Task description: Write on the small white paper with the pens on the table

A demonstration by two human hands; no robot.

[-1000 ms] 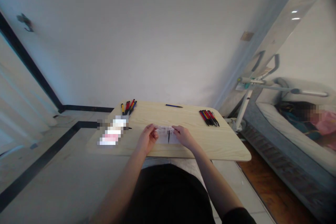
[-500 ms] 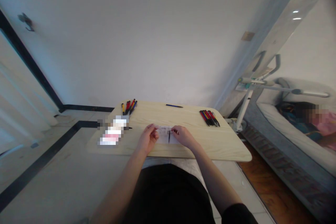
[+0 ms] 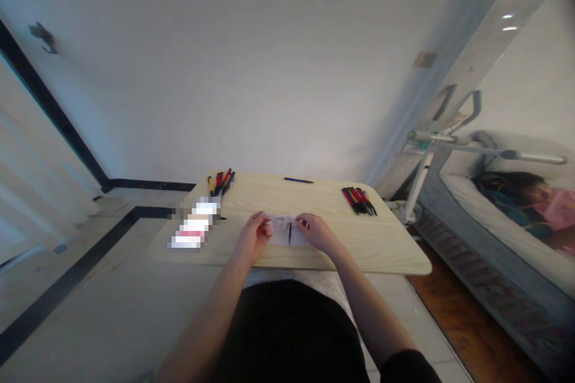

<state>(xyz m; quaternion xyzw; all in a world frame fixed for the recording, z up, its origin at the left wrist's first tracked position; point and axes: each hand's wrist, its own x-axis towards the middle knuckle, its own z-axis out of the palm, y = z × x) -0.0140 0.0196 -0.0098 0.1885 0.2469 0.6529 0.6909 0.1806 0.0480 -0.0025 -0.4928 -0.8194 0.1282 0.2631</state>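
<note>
Hands (image 3: pixel 252 239) (image 3: pixel 317 232) over pale wooden table (image 3: pixel 265 198), whitish wall (image 3: pixel 269 72) beyond.

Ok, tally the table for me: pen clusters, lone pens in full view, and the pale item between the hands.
Pen clusters: 2 (left cluster, right cluster)
Lone pens: 2 (blue pen, dark pen)
Pale sheet or packet: 1
Total: 5, leaving out the dark tip by the blurred patch

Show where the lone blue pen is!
In the head view, the lone blue pen lies near the far edge of the table, between the left pens and right pens.
</note>
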